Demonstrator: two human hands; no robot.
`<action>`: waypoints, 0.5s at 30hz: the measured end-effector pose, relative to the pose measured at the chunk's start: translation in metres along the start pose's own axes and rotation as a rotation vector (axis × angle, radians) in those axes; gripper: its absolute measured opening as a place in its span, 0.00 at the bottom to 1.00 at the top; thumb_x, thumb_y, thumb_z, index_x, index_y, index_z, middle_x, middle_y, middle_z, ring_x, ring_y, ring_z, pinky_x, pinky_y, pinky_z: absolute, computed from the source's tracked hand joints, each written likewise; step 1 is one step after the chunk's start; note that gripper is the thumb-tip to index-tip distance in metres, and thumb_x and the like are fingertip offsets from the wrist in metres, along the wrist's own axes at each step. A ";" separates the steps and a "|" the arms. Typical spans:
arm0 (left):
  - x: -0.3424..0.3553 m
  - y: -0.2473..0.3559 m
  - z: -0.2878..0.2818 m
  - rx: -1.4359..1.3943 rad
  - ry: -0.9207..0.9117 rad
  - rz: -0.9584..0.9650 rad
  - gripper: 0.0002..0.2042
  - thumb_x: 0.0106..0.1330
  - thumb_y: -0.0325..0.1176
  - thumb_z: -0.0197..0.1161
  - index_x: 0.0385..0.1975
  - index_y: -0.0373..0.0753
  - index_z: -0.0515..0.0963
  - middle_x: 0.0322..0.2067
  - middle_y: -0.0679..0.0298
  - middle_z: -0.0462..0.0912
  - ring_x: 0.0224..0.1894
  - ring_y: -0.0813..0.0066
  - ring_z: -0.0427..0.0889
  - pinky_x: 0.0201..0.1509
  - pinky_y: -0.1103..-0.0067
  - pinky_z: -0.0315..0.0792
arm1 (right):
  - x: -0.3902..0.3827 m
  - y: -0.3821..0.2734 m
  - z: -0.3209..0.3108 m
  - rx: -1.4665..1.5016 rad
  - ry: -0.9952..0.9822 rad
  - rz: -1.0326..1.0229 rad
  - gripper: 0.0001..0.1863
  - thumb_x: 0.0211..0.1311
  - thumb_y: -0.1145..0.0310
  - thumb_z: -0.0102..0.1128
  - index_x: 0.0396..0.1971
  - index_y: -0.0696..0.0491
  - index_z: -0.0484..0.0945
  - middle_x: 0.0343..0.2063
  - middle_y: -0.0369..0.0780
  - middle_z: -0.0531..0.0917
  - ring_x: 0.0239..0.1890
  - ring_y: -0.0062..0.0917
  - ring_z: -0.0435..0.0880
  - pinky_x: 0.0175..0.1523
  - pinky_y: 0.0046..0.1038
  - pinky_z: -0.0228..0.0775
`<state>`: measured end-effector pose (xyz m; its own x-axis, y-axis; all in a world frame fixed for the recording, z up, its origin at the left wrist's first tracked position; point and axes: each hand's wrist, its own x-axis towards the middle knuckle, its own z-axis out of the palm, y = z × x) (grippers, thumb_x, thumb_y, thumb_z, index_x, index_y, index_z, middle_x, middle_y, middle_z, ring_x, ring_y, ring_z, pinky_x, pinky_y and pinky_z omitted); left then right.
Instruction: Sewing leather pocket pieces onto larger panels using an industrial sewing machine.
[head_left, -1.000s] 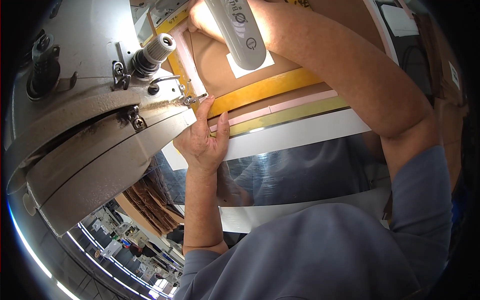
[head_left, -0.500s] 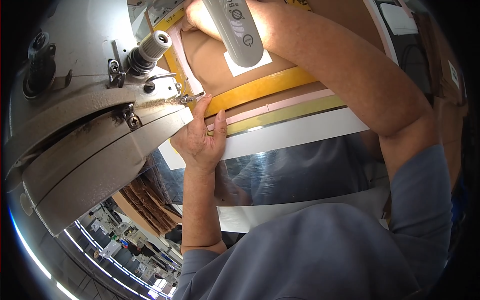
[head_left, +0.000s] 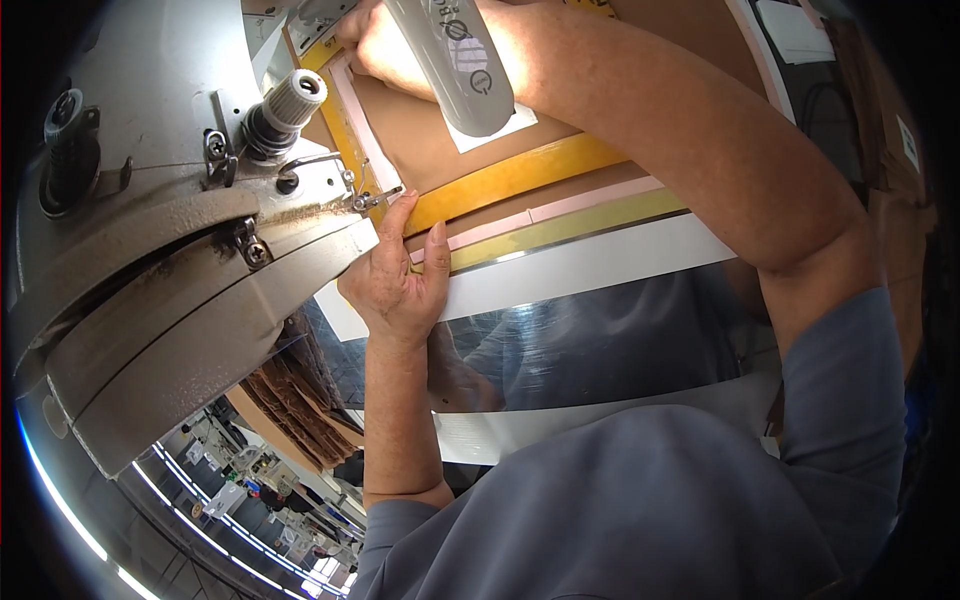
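Note:
My left hand [head_left: 398,285] rests on the near left corner of a yellow frame [head_left: 530,180], beside the sewing machine's presser foot [head_left: 385,197]. Its thumb and index finger are stretched apart, and the other fingers are partly hidden. Inside the frame lies a brown panel [head_left: 400,125] with a pale pink strip [head_left: 362,125] along its left side. My right hand [head_left: 375,40] reaches across to the frame's far left, its fingers bent together over the edge. What they grip, if anything, cannot be made out. A grey lamp [head_left: 455,70] covers part of that hand and wrist.
The machine head [head_left: 170,230], with a tension knob [head_left: 297,95], fills the left side. A white sheet [head_left: 600,285] and a shiny metal surface [head_left: 590,340] lie nearer me. Brown folded pieces [head_left: 290,415] hang below the machine. White cards [head_left: 795,35] lie at far right.
My right hand has moved a little farther away and left, showing more of the pink strip. My left hand keeps its place by the presser foot. The whole view has shifted slightly.

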<state>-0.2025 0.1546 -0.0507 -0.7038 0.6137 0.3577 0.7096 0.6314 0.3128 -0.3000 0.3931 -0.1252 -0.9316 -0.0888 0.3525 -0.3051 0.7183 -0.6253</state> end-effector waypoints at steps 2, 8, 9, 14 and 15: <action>-0.001 -0.001 -0.001 0.029 -0.015 0.016 0.17 0.64 0.33 0.72 0.52 0.37 0.84 0.21 0.69 0.75 0.16 0.84 0.61 0.24 0.83 0.59 | -0.004 -0.008 0.001 -0.019 0.002 -0.012 0.12 0.70 0.63 0.57 0.48 0.50 0.81 0.44 0.40 0.85 0.47 0.29 0.84 0.56 0.30 0.75; 0.000 0.000 -0.002 0.032 -0.020 0.010 0.18 0.63 0.33 0.72 0.52 0.38 0.84 0.19 0.70 0.72 0.16 0.83 0.60 0.24 0.82 0.59 | 0.007 -0.030 0.012 -0.085 0.010 -0.042 0.12 0.70 0.63 0.57 0.48 0.50 0.81 0.44 0.39 0.85 0.47 0.29 0.84 0.56 0.30 0.75; 0.000 -0.002 -0.003 0.033 -0.019 0.009 0.18 0.63 0.33 0.72 0.52 0.38 0.84 0.19 0.70 0.72 0.16 0.83 0.60 0.24 0.82 0.59 | 0.003 -0.028 0.011 -0.096 0.011 -0.049 0.11 0.70 0.64 0.57 0.48 0.50 0.81 0.43 0.39 0.85 0.47 0.29 0.84 0.56 0.29 0.75; 0.001 0.002 -0.002 0.019 -0.004 0.011 0.18 0.63 0.33 0.72 0.52 0.38 0.84 0.18 0.70 0.69 0.17 0.82 0.61 0.24 0.81 0.59 | -0.002 -0.029 0.013 -0.157 0.008 -0.076 0.11 0.70 0.64 0.57 0.47 0.49 0.81 0.43 0.39 0.85 0.47 0.29 0.84 0.56 0.29 0.75; 0.000 0.001 -0.002 0.021 -0.003 0.009 0.18 0.63 0.33 0.72 0.52 0.38 0.84 0.18 0.70 0.69 0.17 0.82 0.61 0.24 0.81 0.59 | -0.009 -0.030 0.012 -0.166 0.009 -0.083 0.11 0.70 0.64 0.57 0.47 0.49 0.81 0.43 0.39 0.85 0.47 0.29 0.84 0.56 0.29 0.75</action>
<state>-0.2013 0.1540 -0.0486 -0.6972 0.6211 0.3580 0.7154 0.6352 0.2911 -0.2855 0.3641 -0.1183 -0.9023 -0.1470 0.4053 -0.3437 0.8128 -0.4704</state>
